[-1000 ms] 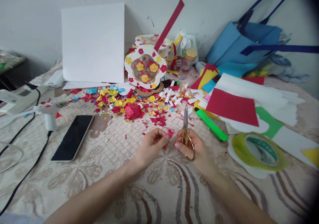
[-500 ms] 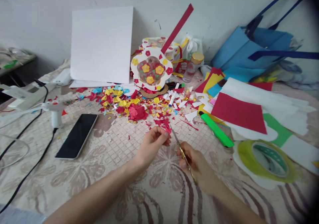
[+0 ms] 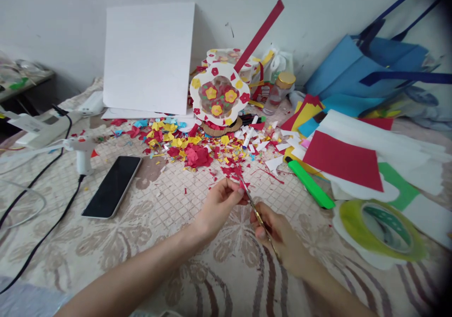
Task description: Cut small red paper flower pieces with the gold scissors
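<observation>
My right hand [image 3: 277, 234] is wrapped round a pair of slim scissors [image 3: 258, 214] with gold-coloured handles, the blades pointing up and away from me. At the blade tips, the thumb and fingers of my left hand [image 3: 224, 203] are pinched together on a tiny piece of red paper [image 3: 241, 185], mostly hidden by the fingertips. Just beyond both hands lies a litter of red paper scraps [image 3: 231, 171]. Behind it stands a white scalloped paper lantern [image 3: 197, 93] decorated with red and yellow flowers, a red strip [image 3: 259, 35] sticking up from it.
To the left are a black phone [image 3: 112, 185], a white glue gun [image 3: 84, 157] and cables. On the right lie a green cutter [image 3: 310, 183], a tape roll [image 3: 353, 227], red card [image 3: 344, 159] and a blue bag [image 3: 374, 67]. A white board [image 3: 148, 58] leans on the wall.
The scissor blades have come closer to my left fingertips and now meet them. The whole view has shifted slightly, so things appear a little further right.
</observation>
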The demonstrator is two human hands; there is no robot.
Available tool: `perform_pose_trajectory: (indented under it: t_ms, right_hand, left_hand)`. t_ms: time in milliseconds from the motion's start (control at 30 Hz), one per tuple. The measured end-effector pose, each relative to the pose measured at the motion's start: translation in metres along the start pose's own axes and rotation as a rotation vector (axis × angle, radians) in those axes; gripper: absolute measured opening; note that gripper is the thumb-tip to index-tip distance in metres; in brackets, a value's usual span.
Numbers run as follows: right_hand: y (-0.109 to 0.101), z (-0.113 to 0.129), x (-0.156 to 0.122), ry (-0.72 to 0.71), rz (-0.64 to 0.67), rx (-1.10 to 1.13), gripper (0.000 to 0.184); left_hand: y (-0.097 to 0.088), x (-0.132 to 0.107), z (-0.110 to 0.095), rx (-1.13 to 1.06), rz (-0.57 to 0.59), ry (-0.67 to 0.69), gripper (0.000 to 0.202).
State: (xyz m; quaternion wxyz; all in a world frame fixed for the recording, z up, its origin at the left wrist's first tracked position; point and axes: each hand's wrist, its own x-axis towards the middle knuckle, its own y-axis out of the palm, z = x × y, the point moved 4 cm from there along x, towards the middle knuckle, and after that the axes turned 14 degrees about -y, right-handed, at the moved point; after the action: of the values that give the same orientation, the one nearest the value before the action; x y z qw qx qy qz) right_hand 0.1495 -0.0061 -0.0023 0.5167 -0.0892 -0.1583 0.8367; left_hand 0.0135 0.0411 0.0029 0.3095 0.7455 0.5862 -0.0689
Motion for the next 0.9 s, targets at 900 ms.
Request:
perform_pose_trajectory:
  t_ms: [900]
  right_hand:
    - [-0.0082, -0.0007, -0.0011, 0.009, 0.031, -0.153, 0.029]
  left_hand:
    - [-0.0035, 0.0047, 0.0007, 0.016, 0.077, -0.048, 0.026]
